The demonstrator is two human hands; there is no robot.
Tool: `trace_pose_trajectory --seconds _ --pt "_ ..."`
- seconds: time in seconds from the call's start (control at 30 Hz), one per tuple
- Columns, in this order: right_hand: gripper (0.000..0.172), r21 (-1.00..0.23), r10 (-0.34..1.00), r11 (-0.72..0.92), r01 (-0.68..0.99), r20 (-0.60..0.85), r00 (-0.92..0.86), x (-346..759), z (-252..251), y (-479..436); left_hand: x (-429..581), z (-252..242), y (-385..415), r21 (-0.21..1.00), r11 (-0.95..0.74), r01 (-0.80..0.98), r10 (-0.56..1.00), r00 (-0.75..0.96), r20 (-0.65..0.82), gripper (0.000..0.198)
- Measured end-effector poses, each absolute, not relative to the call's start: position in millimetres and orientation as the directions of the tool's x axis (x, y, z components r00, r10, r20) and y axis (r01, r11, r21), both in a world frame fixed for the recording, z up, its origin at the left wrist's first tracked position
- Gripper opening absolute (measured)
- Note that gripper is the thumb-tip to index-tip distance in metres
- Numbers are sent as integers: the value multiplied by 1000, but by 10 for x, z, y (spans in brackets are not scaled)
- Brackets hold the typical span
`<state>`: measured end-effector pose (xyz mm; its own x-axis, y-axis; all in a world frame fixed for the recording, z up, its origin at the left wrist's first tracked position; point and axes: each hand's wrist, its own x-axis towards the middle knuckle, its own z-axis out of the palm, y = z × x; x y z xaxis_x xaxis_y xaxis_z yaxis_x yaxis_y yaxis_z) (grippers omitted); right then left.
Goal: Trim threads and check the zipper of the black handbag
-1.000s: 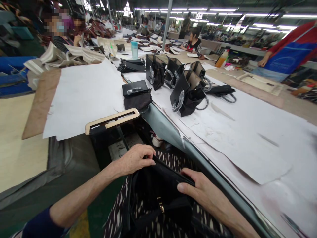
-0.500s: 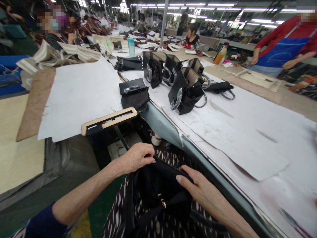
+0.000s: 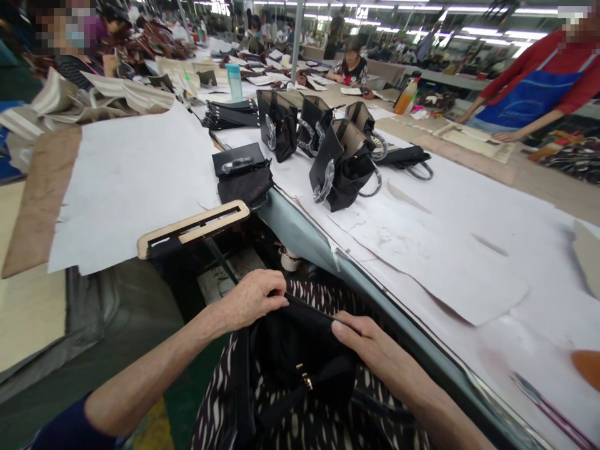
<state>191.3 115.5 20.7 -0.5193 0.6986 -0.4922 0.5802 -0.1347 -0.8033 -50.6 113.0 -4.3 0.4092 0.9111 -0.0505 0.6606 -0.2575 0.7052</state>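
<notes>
A black bag [image 3: 300, 344] with small gold metal fittings lies in my lap, over a dark patterned garment [image 3: 215, 400]. My left hand [image 3: 255, 300] is closed on the left end of its upper edge, thumb against curled fingers. At the right part of the same edge, my right hand [image 3: 360, 334] pinches the black material between thumb and fingers. The edge stretches between both hands. Beyond my left hand stands a wooden slotted frame [image 3: 197, 228] with long openings, at the table's side.
Several black handbags [image 3: 342, 165] with plastic-wrapped handles stand on the white-covered table [image 3: 450, 250]. Another black bag [image 3: 241, 172] lies near the table corner. A blue-lidded bottle [image 3: 234, 82] stands behind. Tweezers-like tool [image 3: 553, 406] lies at right. A person in a blue apron [image 3: 525, 100] works across.
The view has shifted slightly, so the table things appear further left. Both hands keep their hold on the bag's edge. The co-worker in the apron has lowered a hand to the table.
</notes>
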Motion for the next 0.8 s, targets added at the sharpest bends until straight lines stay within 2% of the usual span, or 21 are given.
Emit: trace_pose_trajectory --seconds 0.4,0.6,0.67,0.8 --pt "25 -832 633 -219 509 -518 -575 1927 147 1196 -466 -31 1158 706 -247 663 903 422 -80 19" --pt "25 -830 565 -401 388 -557 -608 1956 75 1202 -491 -62 1149 714 -247 655 900 428 -82 21" --pt "26 -837 573 -391 382 -546 -611 1961 63 1197 -489 -68 1144 713 -235 660 902 422 -94 19" --pt "40 -845 652 -291 448 -518 -554 1958 72 1181 -457 -65 1137 696 -193 692 913 387 -132 16"
